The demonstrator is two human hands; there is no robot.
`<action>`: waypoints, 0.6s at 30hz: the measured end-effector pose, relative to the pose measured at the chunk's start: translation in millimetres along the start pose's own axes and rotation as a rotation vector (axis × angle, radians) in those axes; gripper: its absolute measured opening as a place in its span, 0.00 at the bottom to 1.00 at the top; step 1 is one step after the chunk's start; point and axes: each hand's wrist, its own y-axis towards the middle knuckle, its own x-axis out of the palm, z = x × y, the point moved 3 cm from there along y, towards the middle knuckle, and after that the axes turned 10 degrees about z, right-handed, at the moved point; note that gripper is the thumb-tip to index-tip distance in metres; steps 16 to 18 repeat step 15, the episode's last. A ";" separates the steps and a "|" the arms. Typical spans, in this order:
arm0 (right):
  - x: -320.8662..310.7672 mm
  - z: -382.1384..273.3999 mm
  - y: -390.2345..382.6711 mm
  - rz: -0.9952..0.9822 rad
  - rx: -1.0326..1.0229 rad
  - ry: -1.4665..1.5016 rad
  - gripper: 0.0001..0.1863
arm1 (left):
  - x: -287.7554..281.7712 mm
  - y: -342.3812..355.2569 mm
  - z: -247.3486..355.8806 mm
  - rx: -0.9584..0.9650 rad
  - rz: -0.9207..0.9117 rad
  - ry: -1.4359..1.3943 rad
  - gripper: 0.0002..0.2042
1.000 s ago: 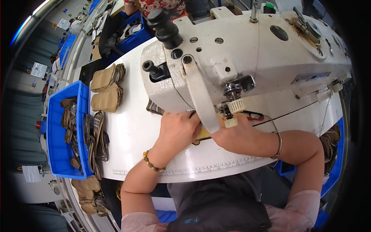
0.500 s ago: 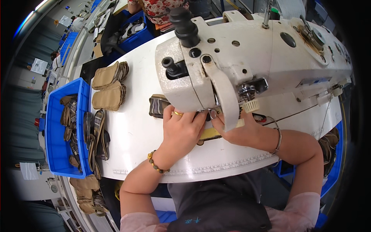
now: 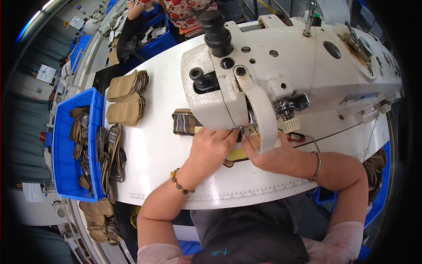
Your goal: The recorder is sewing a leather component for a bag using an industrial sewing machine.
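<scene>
At the needle of a white sewing machine (image 3: 263, 66), both my hands work close together. My left hand (image 3: 212, 148) has its fingers bent and pressed together on a plaid fabric piece (image 3: 184, 122) with a brown border, which lies flat to the left of the machine head. My right hand (image 3: 274, 155) is closed, thumb and forefinger beside the presser foot, partly behind the machine's pale curved lever (image 3: 263, 112). Between the hands, a yellow piece (image 3: 237, 155) with a brown edge shows. What the right fingertips grip is hidden.
Two stacks of tan fabric pieces (image 3: 125, 108) lie on the white table (image 3: 154, 163) at left. Beside them stands a blue bin (image 3: 72, 176) of plaid and tan strips, some hanging over its side. A red-handled tool (image 3: 296, 137) lies beyond my right hand. Another person (image 3: 187, 13) sits opposite.
My left fingers have curled in, and more of the plaid piece shows beside them. My right hand stays by the presser foot. The whole view has shifted slightly.
</scene>
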 end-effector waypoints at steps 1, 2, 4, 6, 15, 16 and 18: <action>1.0 -0.1 -1.4 -0.036 -0.010 -0.046 0.15 | -0.1 0.7 -0.2 0.002 0.000 -0.001 0.14; 2.1 0.0 -2.8 -0.072 -0.021 -0.091 0.15 | 0.2 1.4 -1.0 -0.011 -0.012 -0.013 0.13; 3.6 2.2 -4.9 -0.093 -0.026 -0.097 0.16 | 0.0 2.4 -3.0 -0.024 -0.023 -0.024 0.13; 9.1 3.6 -11.8 -0.116 -0.031 -0.103 0.17 | 0.0 3.1 -4.9 -0.034 -0.015 -0.049 0.12; 28.0 1.2 -32.7 -0.133 -0.038 -0.038 0.25 | 3.7 -0.3 -5.0 -0.021 -0.057 -0.033 0.14; 28.0 1.2 -32.7 -0.133 -0.038 -0.038 0.25 | 3.7 -0.3 -5.0 -0.021 -0.057 -0.033 0.14; 28.0 1.2 -32.7 -0.133 -0.038 -0.038 0.25 | 3.7 -0.3 -5.0 -0.021 -0.057 -0.033 0.14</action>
